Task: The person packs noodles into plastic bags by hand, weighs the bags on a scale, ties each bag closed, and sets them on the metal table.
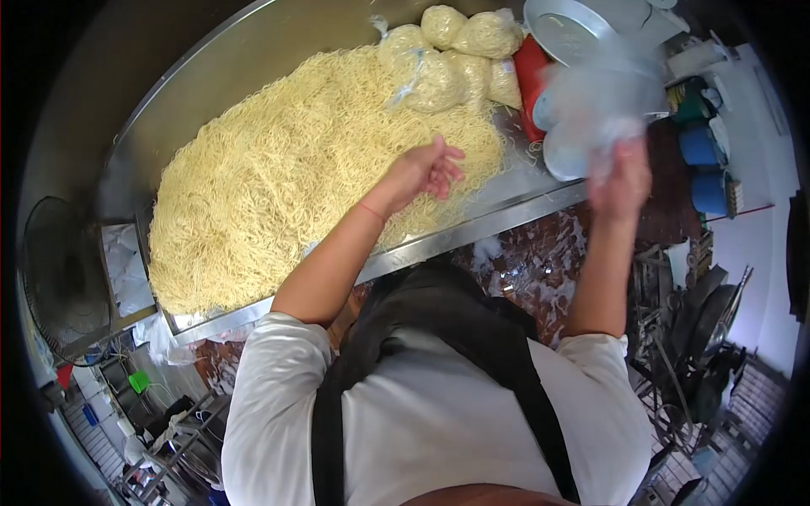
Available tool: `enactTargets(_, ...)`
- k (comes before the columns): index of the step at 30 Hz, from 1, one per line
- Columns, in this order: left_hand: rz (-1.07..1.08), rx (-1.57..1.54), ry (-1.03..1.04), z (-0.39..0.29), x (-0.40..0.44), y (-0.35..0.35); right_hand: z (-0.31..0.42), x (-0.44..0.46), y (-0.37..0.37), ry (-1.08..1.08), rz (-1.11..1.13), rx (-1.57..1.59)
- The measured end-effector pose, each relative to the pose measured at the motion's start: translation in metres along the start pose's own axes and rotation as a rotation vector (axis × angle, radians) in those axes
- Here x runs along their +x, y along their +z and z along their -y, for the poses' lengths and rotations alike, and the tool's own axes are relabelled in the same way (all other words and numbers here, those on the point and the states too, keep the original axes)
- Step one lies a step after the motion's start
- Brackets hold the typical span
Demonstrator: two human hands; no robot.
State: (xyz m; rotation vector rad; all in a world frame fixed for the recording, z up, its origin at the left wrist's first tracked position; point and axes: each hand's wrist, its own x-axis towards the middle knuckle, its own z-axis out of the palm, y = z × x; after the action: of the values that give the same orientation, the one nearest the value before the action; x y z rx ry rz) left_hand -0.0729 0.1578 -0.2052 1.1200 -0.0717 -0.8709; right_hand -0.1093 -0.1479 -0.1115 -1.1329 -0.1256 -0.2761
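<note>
A large heap of pale yellow noodles (253, 185) spreads over the steel table (472, 228). Just above the heap's right part is my left hand (428, 173), empty, its fingers loosely bent and apart. On the right, my right hand (623, 181) grips a clear plastic bag (612, 93), which is smeared by motion and looks empty. The bag hangs in front of a metal bowl and pale round items, partly hiding them. Tied bags of noodles (439, 80) are piled at the back of the heap.
A red object (530, 84) stands beside the filled bags. A round metal tray (567, 29) is at the back right. Blue containers (707, 192) sit at far right. A fan (67, 282) stands at left. The brown floor (531, 261) looks wet, with white patches.
</note>
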Motion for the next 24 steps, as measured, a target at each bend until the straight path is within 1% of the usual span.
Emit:
enactTargets(2,0.123,-0.323,-0.006,-0.029,-0.02,-0.006,-0.053,-0.032,0.036,0.157,0.196,-0.348)
enactTargets(3,0.154,-0.315,0.002,-0.038,-0.032,-0.011,-0.08,-0.047,0.054,0.209,0.315,-0.524)
enactTargets(5,0.22,-0.297,0.014,-0.049,-0.054,-0.026,-0.103,-0.061,0.101,0.211,0.433,-0.514)
enactTargets(6,0.159,-0.097,0.033,-0.044,-0.064,-0.039,-0.123,-0.061,0.101,0.336,0.502,-0.521)
enactTargets(9,-0.033,0.168,-0.1,-0.029,-0.087,-0.045,-0.145,-0.055,0.11,-0.137,0.928,-0.948)
enactTargets(10,-0.103,0.182,-0.12,-0.023,-0.092,-0.041,-0.153,-0.056,0.113,-0.145,1.006,-0.987)
enactTargets(12,-0.199,0.456,-0.021,-0.01,-0.09,-0.032,-0.165,-0.055,0.121,-0.168,1.169,-1.061)
enactTargets(13,-0.248,0.592,0.028,-0.001,-0.089,-0.032,-0.168,-0.055,0.126,-0.19,1.192,-1.078)
enactTargets(14,-0.348,0.699,0.059,0.013,-0.086,-0.051,-0.172,-0.054,0.13,-0.213,1.217,-1.094)
enactTargets(15,-0.475,0.568,0.029,0.026,-0.09,-0.071,-0.174,-0.054,0.134,-0.237,1.241,-1.11)
enactTargets(17,-0.722,0.303,-0.022,0.034,-0.105,-0.108,-0.185,-0.053,0.131,-0.27,0.79,-0.992)
enactTargets(18,-0.862,0.204,0.057,0.042,-0.121,-0.126,-0.193,-0.052,0.126,-0.282,0.563,-0.924)
enactTargets(19,-0.998,0.101,0.137,0.048,-0.135,-0.138,-0.215,-0.048,0.113,-0.209,0.516,-1.14)
enactTargets(21,-1.05,0.073,0.255,0.046,-0.149,-0.144,-0.27,-0.037,0.087,-0.028,0.404,-1.559)
enactTargets(22,-1.077,0.06,0.317,0.042,-0.153,-0.144,-0.276,-0.026,0.097,0.097,0.42,-1.617)
enactTargets(24,-0.969,-0.083,0.302,0.026,-0.158,-0.13,-0.282,-0.002,0.126,0.348,0.461,-1.726)
